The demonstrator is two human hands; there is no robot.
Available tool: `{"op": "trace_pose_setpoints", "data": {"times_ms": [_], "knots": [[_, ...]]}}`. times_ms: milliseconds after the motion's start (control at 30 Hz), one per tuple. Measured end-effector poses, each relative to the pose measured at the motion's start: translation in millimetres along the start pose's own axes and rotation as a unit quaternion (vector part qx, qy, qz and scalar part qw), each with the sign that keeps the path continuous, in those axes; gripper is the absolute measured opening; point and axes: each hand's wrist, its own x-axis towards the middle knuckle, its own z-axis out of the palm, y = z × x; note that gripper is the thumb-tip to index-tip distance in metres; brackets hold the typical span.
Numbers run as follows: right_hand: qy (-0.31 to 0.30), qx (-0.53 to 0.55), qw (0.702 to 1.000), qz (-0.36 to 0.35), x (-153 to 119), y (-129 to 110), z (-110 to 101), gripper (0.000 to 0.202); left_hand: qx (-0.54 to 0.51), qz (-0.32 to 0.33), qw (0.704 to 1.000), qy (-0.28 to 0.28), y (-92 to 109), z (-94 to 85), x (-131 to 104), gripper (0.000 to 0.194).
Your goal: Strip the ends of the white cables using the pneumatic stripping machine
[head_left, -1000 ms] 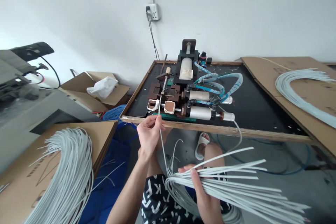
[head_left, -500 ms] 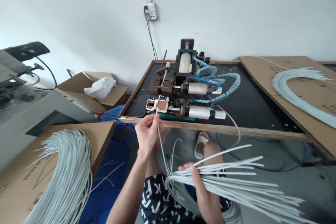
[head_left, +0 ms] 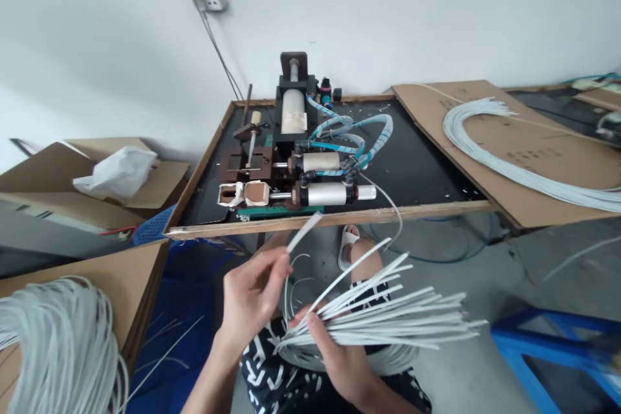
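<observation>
My left hand [head_left: 255, 291] pinches one white cable [head_left: 305, 231] near its end, which points up and to the right, short of the bench edge. In my right hand [head_left: 334, 356] is a thick bundle of white cables [head_left: 388, 317], gripped under the thumb, with loose ends fanning out to the right. The rest of the bundle curves down over my lap. Beyond my hands stands a pneumatic machine [head_left: 294, 110] on the bench. Its front clamp [head_left: 245, 193] has whitish wrapped jaws, with a small gap between them. No cable lies in that clamp.
The black bench [head_left: 412, 174] has a raised wooden edge. Cardboard [head_left: 490, 162] on its right bears a coil of white cables [head_left: 466, 126]. A larger coil [head_left: 63, 343] lies at lower left, near an open box [head_left: 165, 184]. A blue stool [head_left: 548, 349] stands at right.
My left hand has drawn the cable end out of the front clamp and back toward the bundle. The clamp jaws have parted slightly. The view has swung right.
</observation>
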Motion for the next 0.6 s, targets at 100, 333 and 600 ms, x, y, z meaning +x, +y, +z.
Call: {"op": "trace_pose_setpoints", "data": {"times_ms": [100,333,600], "knots": [[-0.057,-0.022,0.998,-0.007,-2.0,-5.9,2.2,0.033,0.017,0.069,0.98,-0.185,10.8,-4.7,1.0,0.024],[-0.008,0.004,1.0,-0.018,-3.5,7.9,7.6,0.024,-0.124,-0.105,0.961,-0.223,28.6,-0.7,-2.2,0.033],[0.109,0.119,0.983,0.089,0.9,11.2,-6.0,0.04,-0.136,-0.195,0.963,0.125,-13.1,10.8,14.9,0.037]]}}
